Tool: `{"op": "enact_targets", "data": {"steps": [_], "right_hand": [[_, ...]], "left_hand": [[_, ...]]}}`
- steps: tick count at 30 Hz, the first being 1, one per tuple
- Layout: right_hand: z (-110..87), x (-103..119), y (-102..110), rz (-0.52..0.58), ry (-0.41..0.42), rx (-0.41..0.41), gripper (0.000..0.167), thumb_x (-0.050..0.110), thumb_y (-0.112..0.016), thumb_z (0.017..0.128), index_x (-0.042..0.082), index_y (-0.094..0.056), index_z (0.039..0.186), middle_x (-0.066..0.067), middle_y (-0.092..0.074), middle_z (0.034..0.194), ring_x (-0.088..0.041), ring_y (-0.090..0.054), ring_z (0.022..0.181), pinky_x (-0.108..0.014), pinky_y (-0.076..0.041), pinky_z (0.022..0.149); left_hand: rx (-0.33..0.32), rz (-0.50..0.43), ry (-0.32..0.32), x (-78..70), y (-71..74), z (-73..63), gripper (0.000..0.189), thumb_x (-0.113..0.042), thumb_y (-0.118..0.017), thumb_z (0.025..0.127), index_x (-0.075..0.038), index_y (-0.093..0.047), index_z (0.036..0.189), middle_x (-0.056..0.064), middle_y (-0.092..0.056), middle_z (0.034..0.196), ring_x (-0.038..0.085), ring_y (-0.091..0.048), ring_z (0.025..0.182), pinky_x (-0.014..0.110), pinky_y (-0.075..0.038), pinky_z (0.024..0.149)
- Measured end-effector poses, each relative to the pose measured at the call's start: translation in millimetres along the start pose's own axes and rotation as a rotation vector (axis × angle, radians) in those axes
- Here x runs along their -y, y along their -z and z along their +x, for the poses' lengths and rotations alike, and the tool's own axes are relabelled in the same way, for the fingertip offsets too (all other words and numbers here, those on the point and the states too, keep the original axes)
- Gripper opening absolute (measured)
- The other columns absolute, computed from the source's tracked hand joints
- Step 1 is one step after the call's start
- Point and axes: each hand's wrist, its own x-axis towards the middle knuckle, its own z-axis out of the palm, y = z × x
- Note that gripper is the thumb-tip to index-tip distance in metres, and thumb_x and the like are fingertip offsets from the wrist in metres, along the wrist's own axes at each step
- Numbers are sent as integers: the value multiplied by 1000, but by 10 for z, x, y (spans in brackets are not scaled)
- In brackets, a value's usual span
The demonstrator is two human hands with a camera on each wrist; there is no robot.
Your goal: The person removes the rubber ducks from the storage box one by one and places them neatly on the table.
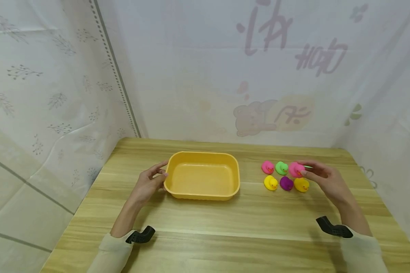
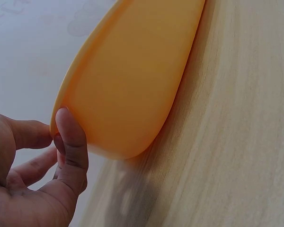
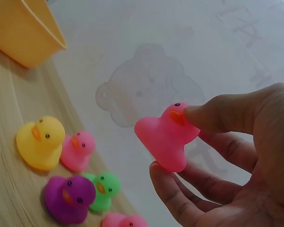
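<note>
My left hand (image 1: 151, 182) grips the left end of a yellow plastic tub (image 1: 201, 180); in the left wrist view the thumb and fingers pinch its rim. The inside of the tub is bare. My right hand (image 1: 324, 180) pinches a pink rubber duck (image 3: 165, 137) between thumb and fingers, raised off the table in the right wrist view. Beside that hand sit a yellow duck (image 1: 270, 182), a purple duck (image 1: 286, 183), an orange-yellow duck (image 1: 301, 185), a green duck (image 1: 281, 168) and another pink duck (image 1: 268, 167). Something green shows partly behind the right fingers.
The wood-grain table (image 1: 205, 223) ends at a pale printed curtain (image 1: 191, 94) behind and at the sides. Bare tabletop lies between the tub and the ducks. A black strap mount (image 1: 141, 235) sits on the left wrist, another (image 1: 334, 228) on the right.
</note>
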Motion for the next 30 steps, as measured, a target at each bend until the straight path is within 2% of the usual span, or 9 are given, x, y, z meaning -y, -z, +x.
{"op": "enact_targets", "data": {"steps": [6, 10, 12, 16, 23, 30], "right_hand": [[-60, -113, 146, -61, -22, -32, 45, 26, -62, 103, 6, -58, 144, 18, -65, 130, 5, -61, 112, -8, -47, 88], [-97, -209, 223, -37, -5, -25, 44, 22, -61, 104, 5, -56, 145, 18, -65, 131, 4, -58, 116, -7, -48, 89], [-111, -255, 252, 8, 8, -24, 43, 17, -61, 104, 2, -56, 144, 16, -66, 131, 2, -58, 117, -7, -49, 91], [-136, -334, 303, 53, 3, -43, 42, 11, -62, 102, -3, -56, 142, 16, -67, 128, 2, -61, 114, -8, -51, 90], [-203, -468, 419, -147, -108, -56, 47, 33, -60, 104, 8, -57, 143, 31, -58, 123, 12, -54, 109, -4, -44, 82], [-230, -659, 488, -144, -119, -44, 49, 32, -59, 104, 4, -55, 144, 32, -58, 120, 17, -53, 108, -4, -48, 83]], "left_hand": [[-4, -7, -5, 4, 0, -3, 51, -11, -56, 105, -9, -44, 155, 12, -47, 114, 17, -68, 77, 28, -63, 72], [-1, -12, -8, -8, 0, -13, 52, -11, -56, 105, -9, -44, 155, 12, -47, 114, 17, -67, 76, 27, -62, 70], [2, -19, -5, -12, -2, -16, 52, -11, -57, 105, -8, -44, 155, 12, -47, 114, 16, -67, 76, 27, -62, 70], [2, -24, -4, -11, -4, -13, 52, -11, -57, 105, -8, -44, 155, 11, -47, 113, 15, -66, 75, 27, -62, 70], [1, -20, -6, -8, -1, 6, 52, -11, -57, 105, -8, -44, 155, 10, -47, 112, 17, -67, 76, 26, -62, 70], [-1, -22, -4, 3, -5, 9, 52, -10, -57, 104, -8, -44, 154, 10, -47, 112, 17, -67, 76, 27, -62, 70]]}}
